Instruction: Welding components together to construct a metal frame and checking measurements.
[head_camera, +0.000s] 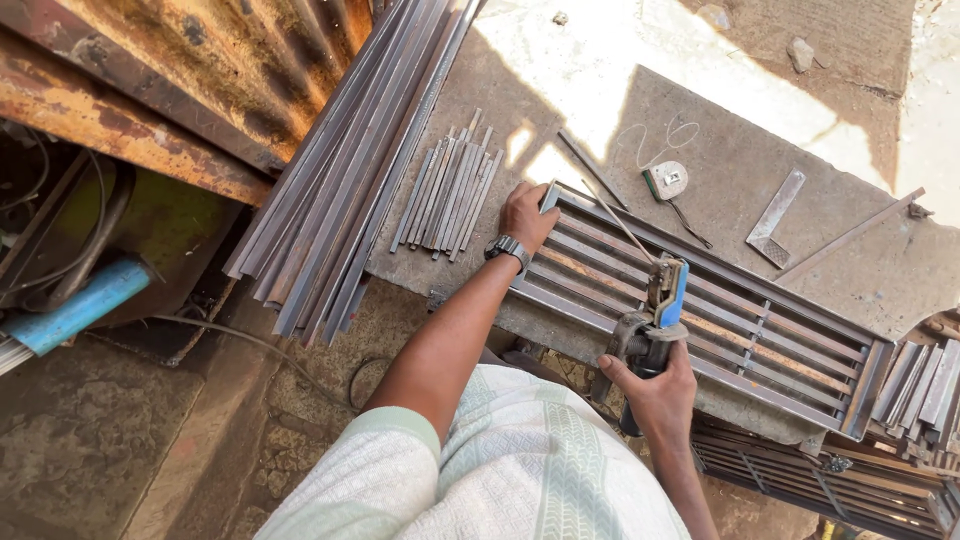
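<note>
The left hand (527, 213) presses flat on the near-left corner of a slatted metal grille (700, 315) that lies across the concrete counter (720, 170), its grip open and spread. The right hand (655, 385) has its grip closed around the handle of a welding electrode holder (655, 320), whose thin rod (615, 220) slants over the grille's slats. Short metal strips (450, 190) lie just beside the left hand, and long metal bars (350, 170) beyond them.
</note>
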